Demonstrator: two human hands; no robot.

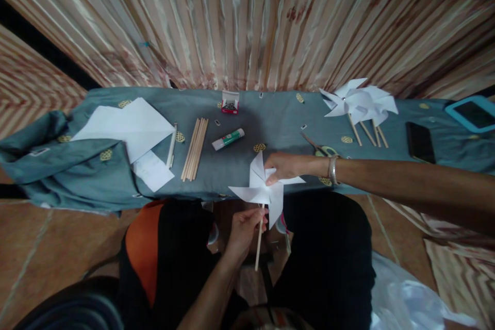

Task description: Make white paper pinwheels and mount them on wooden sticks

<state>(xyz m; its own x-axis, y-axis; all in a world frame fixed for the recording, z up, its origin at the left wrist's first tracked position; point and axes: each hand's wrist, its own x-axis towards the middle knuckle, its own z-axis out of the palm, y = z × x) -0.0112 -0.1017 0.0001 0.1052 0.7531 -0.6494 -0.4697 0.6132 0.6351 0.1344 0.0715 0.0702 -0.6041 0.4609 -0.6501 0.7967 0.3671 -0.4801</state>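
A white paper pinwheel point(260, 190) hangs over the near edge of the cloth-covered table point(247, 165). My left hand point(243, 227) is closed round its thin wooden stick point(258, 247), just below the paper. My right hand point(284, 166), with a metal bangle at the wrist, pinches the pinwheel's middle from the right. Both hands are above my lap, near the table's front edge.
On the cloth lie white paper sheets point(127, 126), a bundle of wooden sticks point(195, 148), a glue stick point(228, 139), a small red pin box point(230, 102), scissors point(323, 149), finished pinwheels point(361, 103), a dark phone point(419, 142) and a blue-cased tablet point(474, 113). A curtain hangs behind.
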